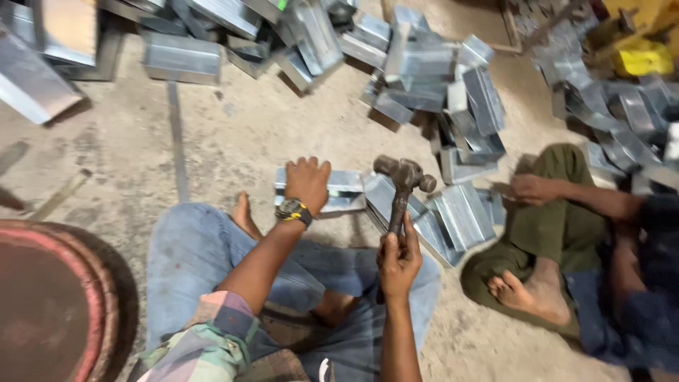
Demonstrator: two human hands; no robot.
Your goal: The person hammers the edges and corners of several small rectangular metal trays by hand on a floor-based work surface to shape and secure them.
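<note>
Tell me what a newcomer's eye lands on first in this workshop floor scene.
First the hammer, raised upright in the right hand at centre, its dark head above a folded sheet-metal piece that the left hand presses flat to the concrete floor. Next, the heaps of shiny metal channels strewn along the top and right. Last, a second person's bare foot and green trousers, seated at right.

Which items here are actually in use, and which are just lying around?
In use:
- hammer, held in the right hand
- folded metal piece, pressed flat under the left hand

Lying about:
- heap of metal pieces behind
- metal pieces by the hammer
- round red-rimmed object
- yellow object
</note>
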